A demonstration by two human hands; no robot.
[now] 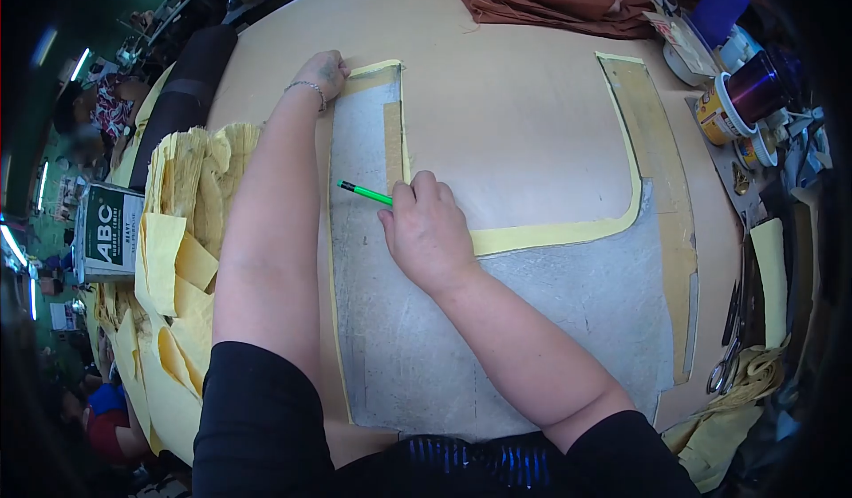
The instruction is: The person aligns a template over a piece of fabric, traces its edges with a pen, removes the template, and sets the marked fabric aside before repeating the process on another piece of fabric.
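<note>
A grey U-shaped template [532, 320] with tan tape strips lies flat on the table. Yellow material [568, 234] shows along its inner edge and at its top ends. My left hand [327, 75] is at the template's upper left corner, fingers curled down by the yellow edge; what they pinch, if anything, is hidden. My right hand [430, 232] is closed around a green pencil [366, 193] beside the inner left edge, the pencil's eraser end pointing left.
Yellow cloth pieces [177, 258] and an ABC box [111, 227] are at the left, below a dark roll [186, 90]. Brown fabric [541, 1] lies at the back. Tubs [721, 112] and scissors [723, 369] are at the right. Other people sit far left.
</note>
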